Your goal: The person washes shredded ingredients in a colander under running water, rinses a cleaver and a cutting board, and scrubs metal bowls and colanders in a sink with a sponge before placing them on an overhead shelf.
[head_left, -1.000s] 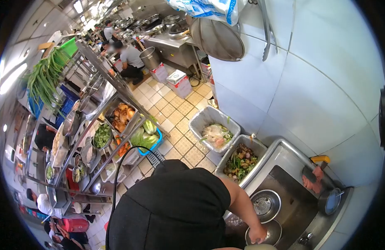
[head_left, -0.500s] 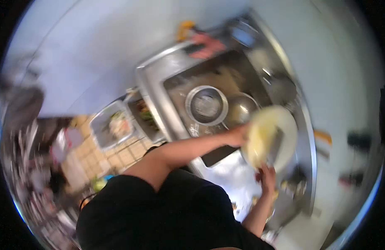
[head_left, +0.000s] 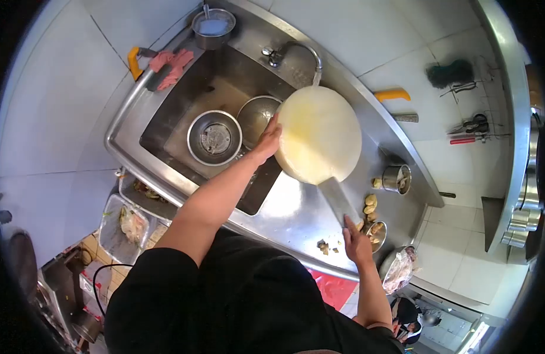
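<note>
My left hand (head_left: 270, 140) grips the left edge of a thick, round, pale chopping board (head_left: 337, 127), which has a yellow patch on its face. The board is over the sink's right edge and the steel counter, right below the faucet (head_left: 315, 59). In my right hand (head_left: 357, 242) is a cleaver (head_left: 337, 200), its broad blade against the board's lower edge. Two metal bowls sit in the sink (head_left: 172, 127): a perforated-looking bowl (head_left: 214, 138) and a wider bowl (head_left: 258, 118) partly behind my left hand.
Ginger-like pieces (head_left: 370, 203), a small metal pot (head_left: 396, 179) and a bowl of pieces (head_left: 376, 235) lie right of the board. A pink cloth (head_left: 171, 68) hangs over the sink's far left corner. Bins (head_left: 123, 236) stand at lower left. Tools hang on the wall.
The view has turned and sharpened. The board, tilted and blurred before, now shows its broad face under the faucet. The cleaver has moved from across the board to its lower edge.
</note>
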Tool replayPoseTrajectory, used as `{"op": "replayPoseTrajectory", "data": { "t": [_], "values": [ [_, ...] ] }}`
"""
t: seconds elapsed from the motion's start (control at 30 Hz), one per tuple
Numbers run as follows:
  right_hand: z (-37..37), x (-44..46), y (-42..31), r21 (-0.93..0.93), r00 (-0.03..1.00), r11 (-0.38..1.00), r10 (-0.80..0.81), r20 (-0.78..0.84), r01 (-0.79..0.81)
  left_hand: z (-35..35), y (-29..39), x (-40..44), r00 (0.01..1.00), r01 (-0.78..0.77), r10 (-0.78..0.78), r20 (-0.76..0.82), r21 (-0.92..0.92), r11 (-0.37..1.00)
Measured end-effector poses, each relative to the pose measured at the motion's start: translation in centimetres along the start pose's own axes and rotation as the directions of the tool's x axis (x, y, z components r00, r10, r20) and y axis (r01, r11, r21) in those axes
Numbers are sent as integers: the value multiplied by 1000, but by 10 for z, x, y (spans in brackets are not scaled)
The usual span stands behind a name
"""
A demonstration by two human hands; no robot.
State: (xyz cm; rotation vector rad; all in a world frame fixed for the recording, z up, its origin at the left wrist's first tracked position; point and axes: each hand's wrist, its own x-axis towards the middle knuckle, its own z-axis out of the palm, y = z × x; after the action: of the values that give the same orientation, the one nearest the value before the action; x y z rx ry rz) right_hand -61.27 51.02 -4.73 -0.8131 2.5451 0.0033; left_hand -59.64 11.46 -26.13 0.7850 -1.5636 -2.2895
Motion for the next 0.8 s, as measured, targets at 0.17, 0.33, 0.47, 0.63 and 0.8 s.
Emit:
{"op": "replayPoseTrajectory", "data": {
  "t": [0.17, 0.33, 0.47, 0.63, 0.8],
  "values": [
    [-10, 124, -73, 58, 979, 979, -198, 57, 195, 3, 2, -16, 1000, -2, 4, 23, -69, 998],
    [-27, 220, -132, 94, 944, 948, -285, -169, 303, 3, 32, -41, 994, 104, -102, 28, -90, 990],
    [-31, 154, -89, 118, 966, 964, -225, -130, 240, -3, 33, -40, 971, 228, -214, 105, -148, 962],
    [-21, 21, -19, -7, 992, 996, -91, 82, 92, -3, 29, -41, 982, 186, -176, 63, -264, 946],
    [-1, 58, -63, 2, 966, 969, -248, 74, 248, -9, 16, -32, 982, 184, -160, 101, -305, 935]
  ]
}}
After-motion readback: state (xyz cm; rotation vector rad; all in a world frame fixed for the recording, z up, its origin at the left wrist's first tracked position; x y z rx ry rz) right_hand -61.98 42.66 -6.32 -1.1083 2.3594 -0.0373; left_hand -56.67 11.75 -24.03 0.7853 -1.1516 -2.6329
